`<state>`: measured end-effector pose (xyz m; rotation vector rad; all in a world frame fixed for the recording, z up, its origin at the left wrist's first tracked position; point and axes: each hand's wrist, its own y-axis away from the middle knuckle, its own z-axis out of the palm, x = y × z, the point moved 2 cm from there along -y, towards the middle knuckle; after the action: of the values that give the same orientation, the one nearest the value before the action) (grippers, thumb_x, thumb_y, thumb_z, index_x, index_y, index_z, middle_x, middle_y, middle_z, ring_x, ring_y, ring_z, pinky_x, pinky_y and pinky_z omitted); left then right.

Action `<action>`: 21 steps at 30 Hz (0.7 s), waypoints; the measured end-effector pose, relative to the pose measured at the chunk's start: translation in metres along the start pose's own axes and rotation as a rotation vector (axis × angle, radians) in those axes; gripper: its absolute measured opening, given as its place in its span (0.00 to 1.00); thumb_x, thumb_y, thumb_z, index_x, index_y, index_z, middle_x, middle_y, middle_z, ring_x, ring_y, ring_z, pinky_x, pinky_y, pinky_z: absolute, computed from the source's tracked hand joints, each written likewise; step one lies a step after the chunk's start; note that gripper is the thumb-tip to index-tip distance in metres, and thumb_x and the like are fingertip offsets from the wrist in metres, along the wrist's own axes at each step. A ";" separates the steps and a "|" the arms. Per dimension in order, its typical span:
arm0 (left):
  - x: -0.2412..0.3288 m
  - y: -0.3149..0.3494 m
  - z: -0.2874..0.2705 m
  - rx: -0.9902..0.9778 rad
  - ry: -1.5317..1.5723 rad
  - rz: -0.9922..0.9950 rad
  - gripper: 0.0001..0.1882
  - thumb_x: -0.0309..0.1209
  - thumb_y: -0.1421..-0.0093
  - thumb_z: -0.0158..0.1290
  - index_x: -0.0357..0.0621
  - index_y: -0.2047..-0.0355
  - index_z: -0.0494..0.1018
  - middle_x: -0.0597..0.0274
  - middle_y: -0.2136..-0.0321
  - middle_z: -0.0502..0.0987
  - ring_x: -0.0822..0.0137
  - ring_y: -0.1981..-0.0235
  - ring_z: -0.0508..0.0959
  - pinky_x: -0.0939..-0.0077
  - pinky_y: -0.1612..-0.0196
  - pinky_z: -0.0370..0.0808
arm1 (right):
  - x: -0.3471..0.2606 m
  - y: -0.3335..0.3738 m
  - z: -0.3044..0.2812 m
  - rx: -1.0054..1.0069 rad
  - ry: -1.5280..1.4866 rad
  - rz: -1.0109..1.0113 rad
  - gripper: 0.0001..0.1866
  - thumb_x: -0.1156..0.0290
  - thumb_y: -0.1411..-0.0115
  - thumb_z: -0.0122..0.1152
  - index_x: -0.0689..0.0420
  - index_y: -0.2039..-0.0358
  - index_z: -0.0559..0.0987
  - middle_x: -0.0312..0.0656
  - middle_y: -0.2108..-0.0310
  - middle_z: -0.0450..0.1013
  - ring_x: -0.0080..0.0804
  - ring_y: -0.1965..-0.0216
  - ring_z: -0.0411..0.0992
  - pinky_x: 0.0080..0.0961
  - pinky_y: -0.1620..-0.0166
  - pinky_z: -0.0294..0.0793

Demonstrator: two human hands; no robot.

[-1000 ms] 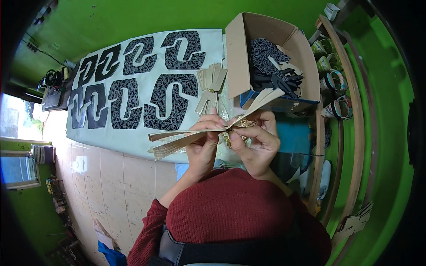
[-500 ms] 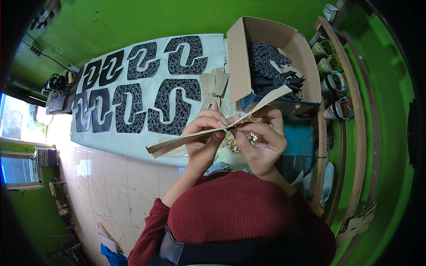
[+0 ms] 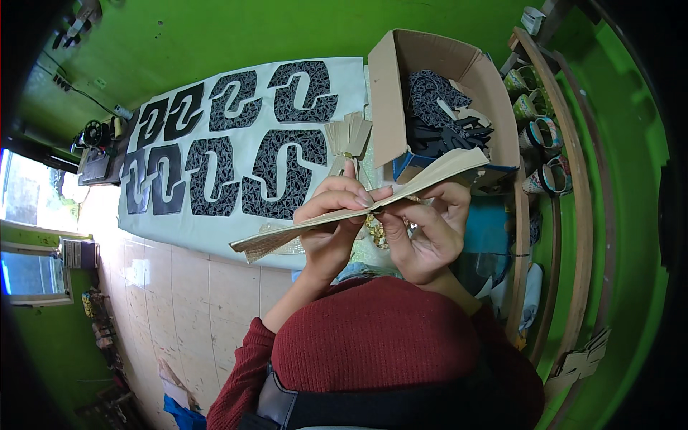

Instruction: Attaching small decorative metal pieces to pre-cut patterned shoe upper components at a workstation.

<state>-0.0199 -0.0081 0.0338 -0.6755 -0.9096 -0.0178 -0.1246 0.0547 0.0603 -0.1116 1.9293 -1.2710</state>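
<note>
Strip of tan material held over a pale sheet, pinched by left hand and right hand; cardboard box behind, green walls, possibly tiled floor.

One wide fisheye view only — worn on the person's head, looking steeply down past the dark red knitted sleeves. It sits close above the hands, facing the pale cloth-covered tabletop — straight edges bowing toward the rim.
</note>
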 end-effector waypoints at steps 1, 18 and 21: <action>0.000 0.000 -0.001 0.001 -0.001 0.000 0.05 0.25 0.46 0.55 0.43 0.71 0.69 0.62 0.70 0.68 0.73 0.64 0.70 0.55 0.35 0.41 | -0.001 -0.001 0.000 -0.010 0.047 -0.021 0.10 0.74 0.59 0.68 0.54 0.72 0.81 0.35 0.67 0.65 0.32 0.62 0.63 0.25 0.60 0.63; 0.004 -0.004 -0.015 -0.005 -0.074 -0.052 0.07 0.14 0.52 0.53 0.37 0.73 0.73 0.60 0.71 0.73 0.70 0.66 0.73 0.59 0.38 0.50 | -0.006 -0.004 0.000 -0.051 0.293 -0.140 0.06 0.69 0.60 0.68 0.49 0.78 0.80 0.29 0.70 0.63 0.31 0.63 0.56 0.25 0.60 0.55; 0.007 -0.005 -0.017 -0.004 -0.115 -0.065 0.07 0.13 0.53 0.53 0.37 0.75 0.74 0.60 0.73 0.74 0.70 0.67 0.73 0.58 0.38 0.52 | -0.004 -0.001 -0.001 -0.032 0.305 -0.168 0.09 0.67 0.62 0.70 0.47 0.78 0.80 0.30 0.69 0.61 0.31 0.63 0.56 0.26 0.60 0.55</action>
<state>-0.0047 -0.0195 0.0339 -0.6557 -1.0421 -0.0393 -0.1225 0.0567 0.0639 -0.1020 2.2392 -1.4348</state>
